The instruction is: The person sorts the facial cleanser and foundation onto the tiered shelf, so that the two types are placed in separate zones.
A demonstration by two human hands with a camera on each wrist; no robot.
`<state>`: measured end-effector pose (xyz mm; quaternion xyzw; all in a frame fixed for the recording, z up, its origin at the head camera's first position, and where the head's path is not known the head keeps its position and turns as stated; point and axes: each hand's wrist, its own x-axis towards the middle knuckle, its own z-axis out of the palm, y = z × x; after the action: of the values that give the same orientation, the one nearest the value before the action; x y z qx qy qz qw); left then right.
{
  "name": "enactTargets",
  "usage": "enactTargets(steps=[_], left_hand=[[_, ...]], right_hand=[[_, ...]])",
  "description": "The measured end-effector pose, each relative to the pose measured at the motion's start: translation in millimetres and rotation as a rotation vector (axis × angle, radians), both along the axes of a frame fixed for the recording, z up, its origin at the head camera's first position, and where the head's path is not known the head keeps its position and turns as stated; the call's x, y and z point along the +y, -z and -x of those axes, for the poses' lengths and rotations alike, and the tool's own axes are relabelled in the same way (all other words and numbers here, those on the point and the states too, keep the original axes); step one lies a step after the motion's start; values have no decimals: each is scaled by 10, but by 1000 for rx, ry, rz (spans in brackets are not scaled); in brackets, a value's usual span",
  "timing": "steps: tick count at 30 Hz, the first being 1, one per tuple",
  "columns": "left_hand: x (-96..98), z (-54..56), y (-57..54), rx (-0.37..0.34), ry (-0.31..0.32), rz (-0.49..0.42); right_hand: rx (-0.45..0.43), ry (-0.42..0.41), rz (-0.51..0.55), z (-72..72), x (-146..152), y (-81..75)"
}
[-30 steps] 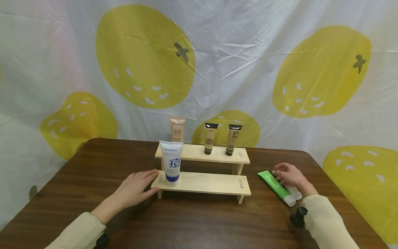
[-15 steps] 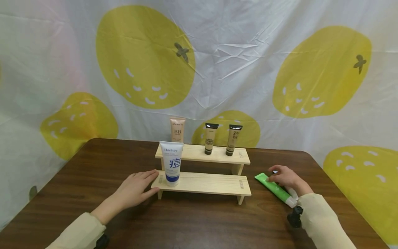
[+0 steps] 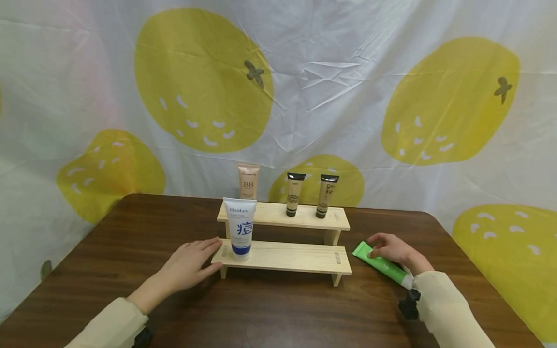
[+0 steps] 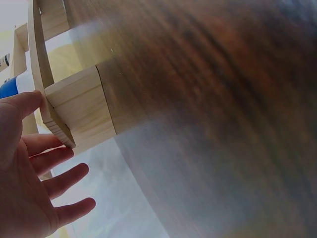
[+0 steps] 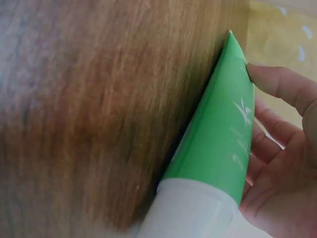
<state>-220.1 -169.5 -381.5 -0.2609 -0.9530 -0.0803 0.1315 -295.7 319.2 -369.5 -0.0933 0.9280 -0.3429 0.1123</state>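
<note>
A green squeeze tube [image 3: 387, 268] with a white cap [image 5: 190, 210] lies slanted on the table, right of the stand. My right hand [image 3: 393, 250] pinches it near its flat end, thumb on one face and fingers around the far edge. The left hand [image 3: 187, 266] rests against the left end of the lower wooden shelf [image 3: 287, 255], its fingers extended; in the left wrist view thumb and fingertips touch the shelf's end. A white and blue Hankey tube [image 3: 241, 229] stands upright on that shelf's left part.
On the upper shelf [image 3: 300, 217] stand a peach BB cream tube [image 3: 248, 182] and two small beige tubes with black ends, the left one [image 3: 294, 193] and the right one [image 3: 325, 197]. A fruit-printed curtain [image 3: 313, 96] hangs behind the dark wooden table [image 3: 278, 309].
My right hand has moved left and closed on the green tube, which has slid slightly left. A second white-capped item beside it is now hidden. The left hand stays still.
</note>
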Motion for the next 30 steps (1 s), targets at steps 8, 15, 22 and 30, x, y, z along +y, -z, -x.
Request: enactTargets(steps=[8,15,22,30], left_hand=[[-2,0,2,0,1,-3],[-6,2,6,-1,2,-3],[-6,-2,-1,-1,3,-2],[-11,16,11,-1,2,1]], right_hand=[[-3,-31,-5,-5,-23,-5],[-9,-58,-15,-5,-32,-16],[-4,-103,-5,3,-27,-22],[21,-175,27,3,-28,-54]])
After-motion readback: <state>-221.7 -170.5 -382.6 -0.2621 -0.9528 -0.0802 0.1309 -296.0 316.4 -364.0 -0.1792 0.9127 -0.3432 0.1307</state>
